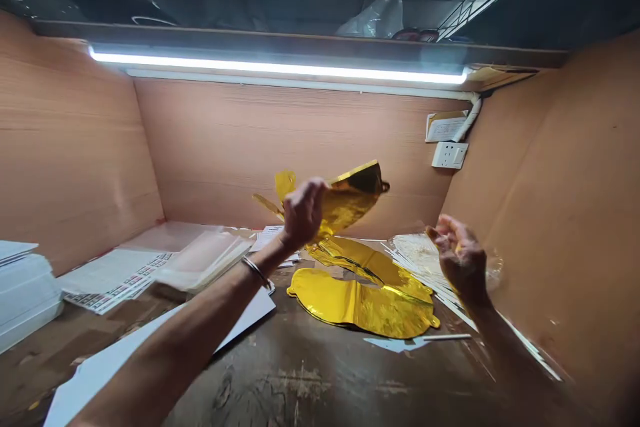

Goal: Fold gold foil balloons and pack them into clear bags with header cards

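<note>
My left hand (301,213) is raised above the bench and closed on a flat gold foil balloon (350,197), which sticks out to the right of my fist. A thin bangle sits on that wrist. My right hand (460,255) hovers lower at the right, fingers curled loosely; a thin clear film may be at its fingertips, but I cannot make it out. Below both hands, more gold foil balloons (365,297) lie flat in a loose pile on the dark worktop (310,380).
Stacks of clear plastic bags (205,259) and printed sheets (117,280) lie at the left, a white board (150,340) in front. More clear sleeves (415,250) lie at the right. Brown boards wall the bench on three sides; a socket (449,155) is at the back right.
</note>
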`<action>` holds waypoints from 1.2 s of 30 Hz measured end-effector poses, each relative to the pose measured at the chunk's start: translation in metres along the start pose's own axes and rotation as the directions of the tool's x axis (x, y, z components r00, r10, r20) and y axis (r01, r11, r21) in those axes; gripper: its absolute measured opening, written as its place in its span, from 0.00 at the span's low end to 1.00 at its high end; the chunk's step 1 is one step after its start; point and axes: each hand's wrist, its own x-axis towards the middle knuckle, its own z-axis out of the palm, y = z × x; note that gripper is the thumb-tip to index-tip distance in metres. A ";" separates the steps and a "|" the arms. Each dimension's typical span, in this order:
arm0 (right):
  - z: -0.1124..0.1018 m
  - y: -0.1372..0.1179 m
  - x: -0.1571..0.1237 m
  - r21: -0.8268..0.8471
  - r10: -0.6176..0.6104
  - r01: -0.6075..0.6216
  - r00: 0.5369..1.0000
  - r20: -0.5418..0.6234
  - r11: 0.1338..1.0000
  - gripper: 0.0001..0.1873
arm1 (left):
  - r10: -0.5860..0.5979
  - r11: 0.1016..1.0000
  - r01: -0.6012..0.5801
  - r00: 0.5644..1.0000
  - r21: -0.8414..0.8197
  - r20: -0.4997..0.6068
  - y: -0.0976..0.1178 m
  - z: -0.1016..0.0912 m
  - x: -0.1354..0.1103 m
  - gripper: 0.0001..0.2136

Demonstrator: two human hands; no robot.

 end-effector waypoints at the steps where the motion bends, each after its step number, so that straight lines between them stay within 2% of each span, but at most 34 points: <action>1: -0.011 -0.028 0.009 -0.097 -0.187 0.188 0.982 0.020 0.977 0.26 | 0.045 0.999 -0.044 0.997 -0.019 0.067 0.007 0.003 -0.022 0.09; 2: -0.020 -0.054 0.015 -0.158 -0.332 0.351 0.933 0.135 0.923 0.26 | 0.067 0.997 -0.061 0.987 -0.043 0.144 0.012 0.005 -0.043 0.09; 3: -0.025 -0.077 0.019 -0.179 -0.447 0.497 0.857 0.257 0.849 0.26 | 0.066 0.997 -0.057 0.980 -0.053 0.188 0.018 0.007 -0.062 0.09; 5: -0.027 -0.107 0.020 -0.164 -0.522 0.667 0.692 0.500 0.727 0.24 | 0.039 0.998 -0.023 0.965 -0.066 0.258 0.028 0.007 -0.094 0.10; 7: -0.021 -0.113 0.017 -0.118 -0.457 0.717 0.552 0.698 0.687 0.15 | 0.016 0.996 0.012 0.948 -0.088 0.316 0.038 0.004 -0.118 0.11; 9: -0.012 -0.105 0.015 -0.093 -0.312 0.687 0.441 0.842 0.721 0.06 | 0.004 0.992 0.041 0.933 -0.116 0.361 0.047 0.000 -0.134 0.11; 11: -0.006 -0.096 0.015 -0.092 -0.182 0.637 0.350 0.919 0.765 0.04 | -0.011 0.989 0.067 0.926 -0.134 0.377 0.052 -0.003 -0.140 0.13; 12: -0.003 -0.094 0.016 -0.096 -0.148 0.628 0.324 0.934 0.772 0.04 | -0.022 0.988 0.079 0.926 -0.136 0.376 0.053 -0.005 -0.139 0.13; 14: -0.001 -0.099 0.024 -0.112 -0.151 0.673 0.320 0.935 0.731 0.05 | -0.041 0.987 0.096 0.928 -0.132 0.372 0.052 -0.011 -0.133 0.12; 16: 0.000 -0.113 0.035 -0.129 -0.220 0.772 0.331 0.918 0.622 0.07 | -0.100 0.983 0.144 0.940 -0.115 0.326 0.047 -0.021 -0.124 0.12; 17: 0.001 -0.122 0.042 -0.140 -0.262 0.820 0.331 0.906 0.555 0.08 | -0.179 0.973 0.212 0.945 -0.096 0.275 0.045 -0.028 -0.120 0.14; 18: 0.002 -0.131 0.050 -0.148 -0.302 0.861 0.325 0.896 0.486 0.09 | -0.295 0.943 0.321 0.929 -0.088 0.224 0.042 -0.036 -0.118 0.16; 19: 0.004 -0.140 0.058 -0.157 -0.336 0.892 0.315 0.888 0.424 0.09 | -0.440 0.880 0.465 0.876 -0.102 0.196 0.041 -0.045 -0.119 0.17; 20: 0.006 -0.149 0.065 -0.168 -0.361 0.914 0.308 0.880 0.370 0.09 | -0.594 0.768 0.627 0.775 -0.135 0.216 0.040 -0.055 -0.123 0.18; 21: 0.009 -0.157 0.073 -0.186 -0.381 0.928 0.307 0.872 0.323 0.10 | -0.719 0.603 0.779 0.624 -0.171 0.307 0.040 -0.063 -0.128 0.20; 22: 0.012 -0.165 0.079 -0.209 -0.397 0.937 0.311 0.864 0.280 0.10 | -0.775 0.397 0.897 0.440 -0.192 0.454 0.042 -0.071 -0.136 0.22; 23: 0.014 -0.173 0.085 -0.224 -0.411 0.944 0.309 0.858 0.240 0.11 | -0.752 0.175 0.967 0.252 -0.184 0.610 0.044 -0.076 -0.144 0.24; 24: 0.016 -0.181 0.090 -0.237 -0.423 0.950 0.304 0.854 0.203 0.12 | -0.674 -0.031 0.987 0.097 -0.159 0.732 0.047 -0.079 -0.152 0.27; 25: 0.017 -0.188 0.093 -0.249 -0.435 0.954 0.299 0.849 0.169 0.14 | -0.587 -0.203 0.969 -0.006 -0.140 0.810 0.049 -0.079 -0.159 0.29; 26: 0.017 -0.195 0.094 -0.253 -0.451 0.957 0.290 0.844 0.140 0.16 | -0.518 -0.339 0.929 -0.055 -0.146 0.854 0.050 -0.078 -0.164 0.31; 27: 0.015 -0.201 0.094 -0.251 -0.473 0.960 0.278 0.836 0.120 0.19 | -0.483 -0.442 0.878 -0.059 -0.185 0.874 0.050 -0.074 -0.166 0.32; 28: 0.011 -0.206 0.090 -0.242 -0.501 0.964 0.263 0.824 0.109 0.21 | -0.480 -0.517 0.819 -0.034 -0.251 0.877 0.048 -0.071 -0.166 0.34; 29: 0.005 -0.210 0.084 -0.227 -0.536 0.968 0.248 0.807 0.106 0.22 | -0.498 -0.564 0.755 0.012 -0.335 0.867 0.045 -0.067 -0.165 0.34; 31: -0.012 -0.213 0.063 -0.193 -0.603 0.974 0.224 0.766 0.117 0.22 | -0.568 -0.603 0.622 0.104 -0.499 0.816 0.034 -0.061 -0.158 0.36; 32: -0.022 -0.210 0.048 -0.180 -0.628 0.975 0.221 0.746 0.129 0.20 | -0.606 -0.608 0.568 0.120 -0.555 0.787 0.027 -0.060 -0.155 0.36; 34: -0.042 -0.195 0.010 -0.171 -0.649 0.970 0.244 0.721 0.174 0.16 | -0.679 -0.601 0.495 0.097 -0.627 0.727 0.010 -0.058 -0.152 0.31; 36: -0.057 -0.168 -0.036 -0.131 -0.691 0.960 0.269 0.671 0.246 0.14 | -0.778 -0.559 0.448 0.010 -0.698 0.628 -0.007 -0.057 -0.156 0.21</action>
